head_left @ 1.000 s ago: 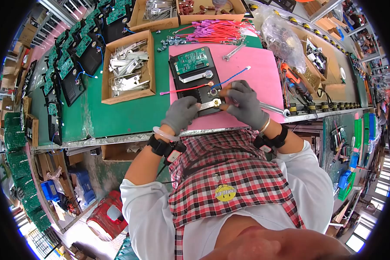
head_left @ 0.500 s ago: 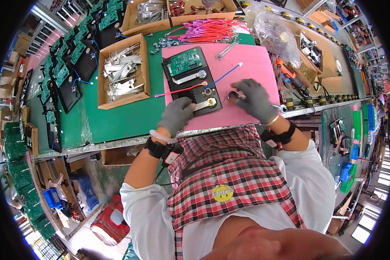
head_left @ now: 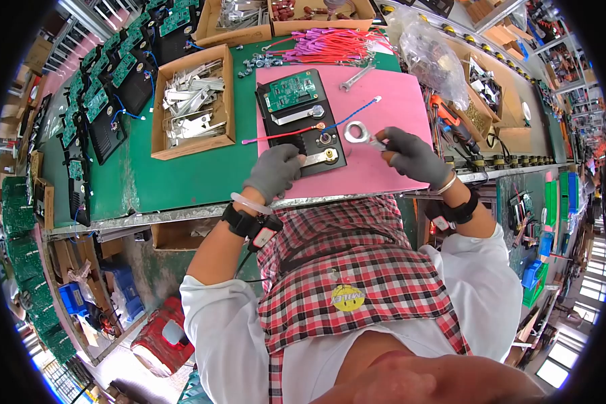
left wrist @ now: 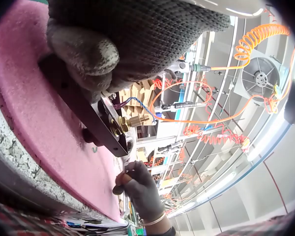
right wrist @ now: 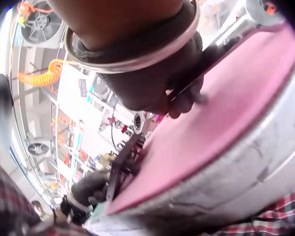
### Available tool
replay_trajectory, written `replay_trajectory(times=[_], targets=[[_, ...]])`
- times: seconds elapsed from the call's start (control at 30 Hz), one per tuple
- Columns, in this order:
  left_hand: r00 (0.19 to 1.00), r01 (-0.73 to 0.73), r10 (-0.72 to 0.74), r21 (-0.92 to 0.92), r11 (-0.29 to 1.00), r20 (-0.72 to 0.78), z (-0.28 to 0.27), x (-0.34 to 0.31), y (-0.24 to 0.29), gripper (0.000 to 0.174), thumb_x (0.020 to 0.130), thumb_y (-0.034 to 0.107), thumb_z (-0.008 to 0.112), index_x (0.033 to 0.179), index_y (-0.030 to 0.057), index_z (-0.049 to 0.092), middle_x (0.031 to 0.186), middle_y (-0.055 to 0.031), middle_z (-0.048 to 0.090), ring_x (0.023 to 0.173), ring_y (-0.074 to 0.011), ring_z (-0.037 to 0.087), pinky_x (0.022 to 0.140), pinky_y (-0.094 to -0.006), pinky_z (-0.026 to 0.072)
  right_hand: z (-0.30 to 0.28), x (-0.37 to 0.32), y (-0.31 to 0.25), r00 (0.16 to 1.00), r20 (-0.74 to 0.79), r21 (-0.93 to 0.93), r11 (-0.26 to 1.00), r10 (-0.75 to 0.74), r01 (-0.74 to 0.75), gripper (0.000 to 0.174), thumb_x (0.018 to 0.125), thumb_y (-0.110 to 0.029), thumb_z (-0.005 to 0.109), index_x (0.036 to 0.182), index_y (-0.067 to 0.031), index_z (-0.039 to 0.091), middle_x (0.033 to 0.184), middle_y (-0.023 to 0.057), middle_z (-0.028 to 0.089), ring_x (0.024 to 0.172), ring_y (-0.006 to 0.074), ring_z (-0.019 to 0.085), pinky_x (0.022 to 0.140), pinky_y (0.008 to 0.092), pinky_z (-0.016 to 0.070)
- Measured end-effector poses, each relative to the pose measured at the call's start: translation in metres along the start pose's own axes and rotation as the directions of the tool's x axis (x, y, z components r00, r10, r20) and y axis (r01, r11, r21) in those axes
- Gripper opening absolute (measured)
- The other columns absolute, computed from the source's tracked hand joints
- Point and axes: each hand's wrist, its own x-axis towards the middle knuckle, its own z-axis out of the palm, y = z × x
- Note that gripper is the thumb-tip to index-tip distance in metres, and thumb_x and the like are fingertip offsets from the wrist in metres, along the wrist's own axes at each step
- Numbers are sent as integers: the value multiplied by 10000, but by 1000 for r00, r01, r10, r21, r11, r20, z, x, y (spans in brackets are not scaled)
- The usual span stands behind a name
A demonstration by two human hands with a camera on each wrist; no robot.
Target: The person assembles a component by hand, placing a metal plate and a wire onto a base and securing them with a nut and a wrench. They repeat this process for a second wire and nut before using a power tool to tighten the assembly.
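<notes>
Workbench viewed from above: green top (head_left: 182, 182), with a pink mat (head_left: 377, 176) along its near edge at centre frame. On the mat's near left, the gloved left hand (head_left: 274, 172) curls its fingers over the near corner of a black module (head_left: 296, 138) and holds it down. To the right, the gloved right hand (head_left: 411, 156) pinches the shank of a wrench (head_left: 362, 135), whose ring end sits just right of the module, close to two brass studs (head_left: 327, 149).

The wrench is judged to be steel: stiff, fairly weighty and smooth, so it is best held along the shank, as here. The module looks rigid, but its circuit board (head_left: 289, 91) is likely fragile, so the plate edges are the better place to hold.

A red wire (head_left: 276, 138) and a blue wire (head_left: 357, 112) cross the module. A second wrench (head_left: 355, 76) lies further back. At upper left is a box (head_left: 194, 149) of metal strips.

The wrench's far end is hidden in the glove. Whether the ring touches the mat cannot be told. The right wrist view is blurred.
</notes>
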Motion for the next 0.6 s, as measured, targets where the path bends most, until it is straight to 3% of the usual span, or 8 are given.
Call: replay_trajectory(times=[0.1, 0.23, 0.33, 0.43, 0.6], targets=[[1000, 18, -18, -15, 1000, 10, -1, 3, 1, 211, 828, 244, 523, 760, 44, 520, 586, -22, 505, 422, -99, 455, 338, -248, 359, 9, 17, -13, 945, 144, -347, 879, -295, 327, 291, 801, -171, 556, 1086, -120, 529, 766, 107, 603, 710, 288, 594, 632, 399, 454], [999, 30, -31, -23, 999, -16, -2, -1, 6, 208, 828, 223, 529, 778, 22, 539, 596, -53, 532, 425, -133, 490, 357, -278, 386, 7, 37, -13, 958, 263, -558, 792, -115, 248, 279, 816, -253, 542, 1076, -155, 560, 799, 102, 618, 732, 284, 602, 646, 412, 458], [1000, 0, 0, 14, 1000, -12, -2, 4, -1, 220, 828, 222, 532, 783, 7, 554, 607, -74, 553, 433, -155, 514, 387, -298, 409, -7, 44, -41, 926, 373, -607, 769, 57, 198, 284, 828, -298, 529, 1076, -166, 571, 812, 91, 624, 760, 274, 605, 670, 403, 460], [1000, -6, 6, 57, 998, 7, -2, 6, 0, 241, 827, 234, 531, 775, 0, 557, 608, -83, 559, 442, -166, 525, 416, -305, 421, -13, 53, -54, 913, 405, -660, 708, 55, 250, 297, 835, -335, 521, 1070, -165, 583, 827, 77, 630, 789, 255, 607, 697, 393, 460], [999, -40, 41, 115, 993, -8, -2, 5, 0, 255, 827, 247, 525, 772, 1, 566, 602, -88, 562, 451, -180, 536, 441, -314, 429, -14, 57, -49, 902, 424, -653, 717, 78, 245, 322, 843, -364, 513, 1102, -186, 581, 835, 64, 632, 808, 236, 607, 714, 384, 461]])
